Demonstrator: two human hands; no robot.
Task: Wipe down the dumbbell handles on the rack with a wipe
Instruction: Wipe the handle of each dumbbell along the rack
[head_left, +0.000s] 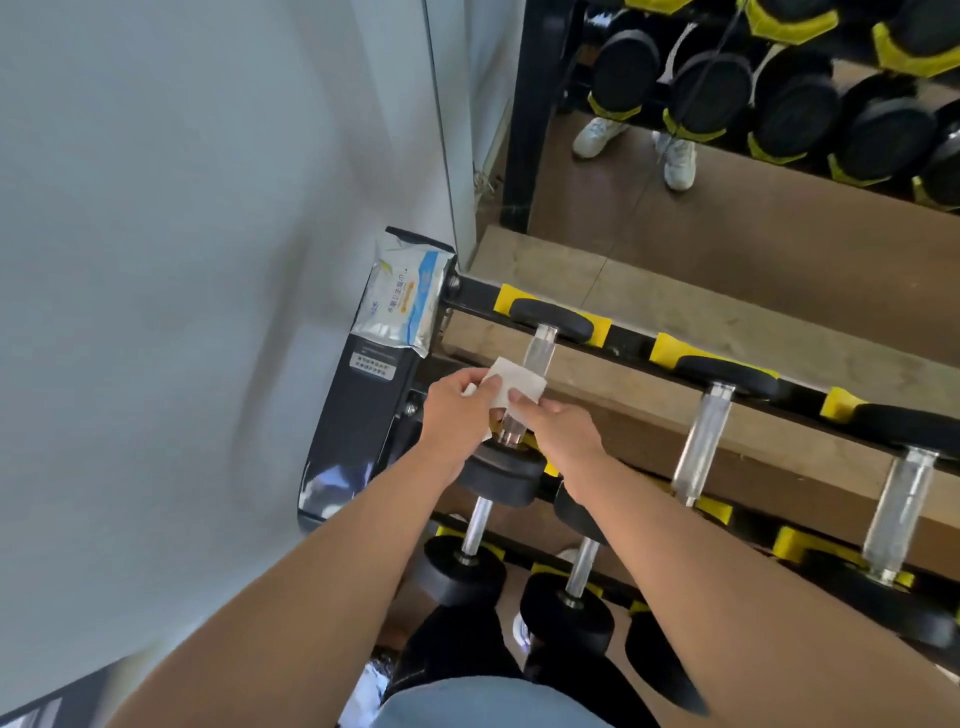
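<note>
A white wipe (511, 382) is draped over the shiny handle (537, 356) of the first dumbbell, at the left end of the top shelf of the rack (631, 345). The left hand (460, 408) pinches the left side of the wipe with its thumb on top. The right hand (558, 428) pinches the right side, with its thumb on the wipe too. Both hands are clamped on the wipe and hold it against the handle. The lower part of the handle peeks out between the two hands.

This dumbbell has a black round end (550, 319) at the far side, sitting in a yellow holder (506, 299). Its near black end (501, 475) is just below the hands.

To the right of this dumbbell, two more dumbbells (704, 441) lie on the same shelf, side by side, with shiny handles.

Below this dumbbell, on a lower shelf, are smaller dumbbells (462, 564) with black ends.

To the left of this dumbbell, a pack of wipes (400, 301) sits on top of the black side post (353, 431) of the rack. Past the post is a pale wall (182, 234).

Behind the rack, a mirror (753, 208) shows more dumbbells and two white shoes (678, 161).
</note>
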